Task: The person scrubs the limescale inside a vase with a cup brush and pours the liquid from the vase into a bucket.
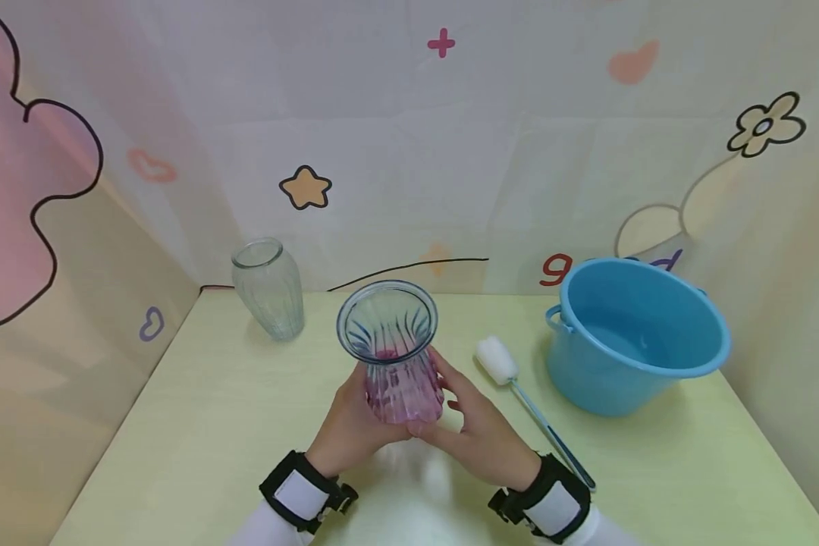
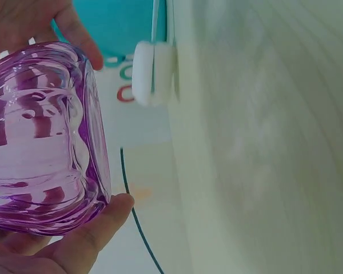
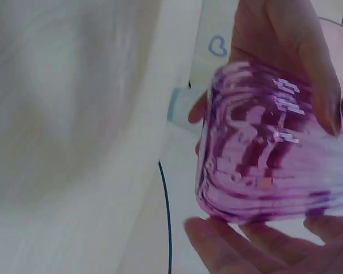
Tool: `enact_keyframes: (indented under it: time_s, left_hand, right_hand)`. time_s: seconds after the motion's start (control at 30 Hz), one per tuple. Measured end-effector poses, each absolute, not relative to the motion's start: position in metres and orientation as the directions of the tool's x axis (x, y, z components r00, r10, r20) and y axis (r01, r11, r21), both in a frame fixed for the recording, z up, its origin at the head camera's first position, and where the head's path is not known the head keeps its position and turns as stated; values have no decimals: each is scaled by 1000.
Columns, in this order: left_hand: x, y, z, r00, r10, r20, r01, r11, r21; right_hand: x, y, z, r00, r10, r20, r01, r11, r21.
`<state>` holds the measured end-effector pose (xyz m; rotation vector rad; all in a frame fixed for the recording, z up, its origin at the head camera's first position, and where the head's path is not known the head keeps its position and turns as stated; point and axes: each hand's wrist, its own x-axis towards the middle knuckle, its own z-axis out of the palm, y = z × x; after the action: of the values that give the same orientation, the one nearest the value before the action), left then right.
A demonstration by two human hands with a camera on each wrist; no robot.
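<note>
Head view: Pink-and-blue glass vase [image 1: 404, 387] held mouth up above the table [image 1: 177, 432], base raised off its surface. Left hand [image 1: 355, 425] and right hand [image 1: 478, 440] grip the lower body from either side. Right fingers curl along the vase's right flank; left fingers mostly hidden behind the glass. Thumb tips meet near the base, in front. Each wrist carries a black strap with a white panel. Behind and to the left, a clear glass vase [image 1: 273, 299] stands on the table near the back wall [image 1: 382, 98]. To the right of the hands, a white-headed brush [image 1: 497, 361] lies slantwise on the table, its thin blue handle running toward the right wrist. Blue bucket [image 1: 587, 383] stands farther right.

Left wrist view: View turned sideways. Purple-pink base fills the left side, pinned between the two hands; a fingertip lies at its lower corner. Gap visible between base and table. White brush head and part of the bucket show at the top.

Right wrist view: Same base, hands on opposite sides, right fingers slightly spread along the glass. Clear vase partly visible beyond, blurred.
</note>
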<state>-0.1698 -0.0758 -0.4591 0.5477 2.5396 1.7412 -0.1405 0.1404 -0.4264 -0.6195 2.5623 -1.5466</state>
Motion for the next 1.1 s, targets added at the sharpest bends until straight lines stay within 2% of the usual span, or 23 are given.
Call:
enact_keyframes:
  time_s: [0.27, 0.67, 1.1]
  left_hand:
    - [-168, -108, -468, -960, 202, 196, 264, 409, 873]
    - [-161, -144, -465, -977, 126, 173, 213, 470, 857]
    - [-153, -188, -462, -986, 33, 161, 151, 566, 810]
  right_hand:
    - [-143, 101, -437, -890, -433, 144, -318, 361, -877]
    - [-159, 57, -442, -885, -429, 179, -339, 333, -880]
    - [-174, 9, -441, -858, -503, 107, -332, 382, -863]
